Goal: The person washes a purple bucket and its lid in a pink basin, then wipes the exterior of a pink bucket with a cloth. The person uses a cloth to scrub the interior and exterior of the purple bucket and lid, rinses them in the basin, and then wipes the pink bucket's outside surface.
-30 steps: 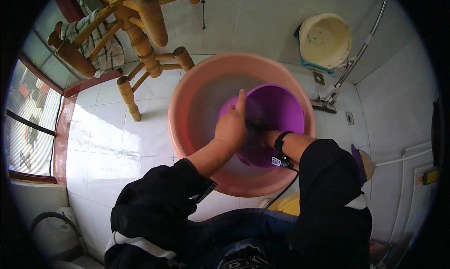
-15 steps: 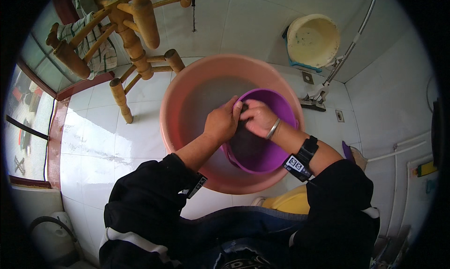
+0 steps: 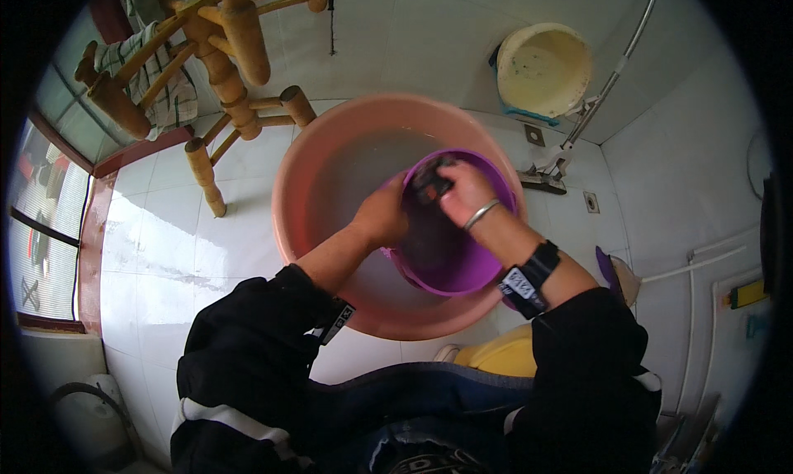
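A purple basin (image 3: 494,175) sits tilted inside a large pink tub (image 3: 291,195) of cloudy water (image 3: 351,185). My left hand (image 3: 385,214) grips the basin's left rim, its fingertips partly hidden. Inside the basin, near the far rim, my right hand (image 3: 467,195) is closed on a dark lump (image 3: 431,181); motion blurs it, and its kind cannot be made out. Greyish, murky contents cover the basin's bottom below my right hand.
Wooden stools (image 3: 234,102) with a checked cloth (image 3: 169,94) stand at the far left. Beyond the tub at right are a cream bucket (image 3: 545,71) and a mop (image 3: 548,176). Something yellow (image 3: 502,352) lies near my legs. Tiled floor (image 3: 161,255) surrounds the tub.
My right hand has moved up and away from my left hand, and the dark lump now shows in it. My left hand has shifted slightly down the basin's rim.
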The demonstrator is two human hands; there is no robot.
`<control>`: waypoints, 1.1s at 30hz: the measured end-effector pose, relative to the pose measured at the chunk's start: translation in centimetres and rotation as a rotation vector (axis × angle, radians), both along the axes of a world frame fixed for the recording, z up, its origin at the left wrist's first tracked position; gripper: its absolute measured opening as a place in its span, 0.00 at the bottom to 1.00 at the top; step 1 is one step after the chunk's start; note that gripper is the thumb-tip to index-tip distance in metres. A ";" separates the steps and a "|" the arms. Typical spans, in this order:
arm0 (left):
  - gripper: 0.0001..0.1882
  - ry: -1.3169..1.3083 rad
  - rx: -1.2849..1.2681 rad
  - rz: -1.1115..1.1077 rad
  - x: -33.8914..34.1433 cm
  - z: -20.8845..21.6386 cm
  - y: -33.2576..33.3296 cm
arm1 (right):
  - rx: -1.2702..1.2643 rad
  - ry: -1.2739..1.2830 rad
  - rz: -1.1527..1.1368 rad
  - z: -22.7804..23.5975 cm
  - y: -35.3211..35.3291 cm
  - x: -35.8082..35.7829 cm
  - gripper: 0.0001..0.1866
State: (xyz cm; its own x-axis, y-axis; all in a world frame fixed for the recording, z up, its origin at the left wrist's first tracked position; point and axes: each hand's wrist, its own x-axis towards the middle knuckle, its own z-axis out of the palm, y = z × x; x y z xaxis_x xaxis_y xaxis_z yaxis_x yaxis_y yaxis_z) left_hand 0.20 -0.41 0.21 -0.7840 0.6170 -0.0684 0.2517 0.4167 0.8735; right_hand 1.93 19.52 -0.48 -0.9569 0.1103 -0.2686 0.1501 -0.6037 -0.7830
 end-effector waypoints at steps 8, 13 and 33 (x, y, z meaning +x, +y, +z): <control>0.40 0.232 -0.139 0.006 0.6 0.4 -0.1 | 0.795 -0.289 0.856 -5.8 -4.5 4.4 0.18; 0.38 0.253 -0.221 0.093 1.8 0.9 0.3 | 1.890 0.494 1.791 -13.3 0.1 3.3 0.21; 0.28 0.242 -0.206 0.168 1.3 0.0 -0.2 | 2.055 0.333 1.027 -20.2 1.5 -1.5 0.19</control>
State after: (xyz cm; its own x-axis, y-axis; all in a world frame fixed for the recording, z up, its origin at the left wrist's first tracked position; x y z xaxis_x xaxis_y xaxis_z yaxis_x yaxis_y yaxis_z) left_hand 1.50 -0.63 0.18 -0.8822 0.4704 0.0217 0.3536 0.6313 0.6903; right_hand 0.43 21.04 -20.69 -0.8262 -0.4400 -0.3520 -0.4359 0.8949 -0.0955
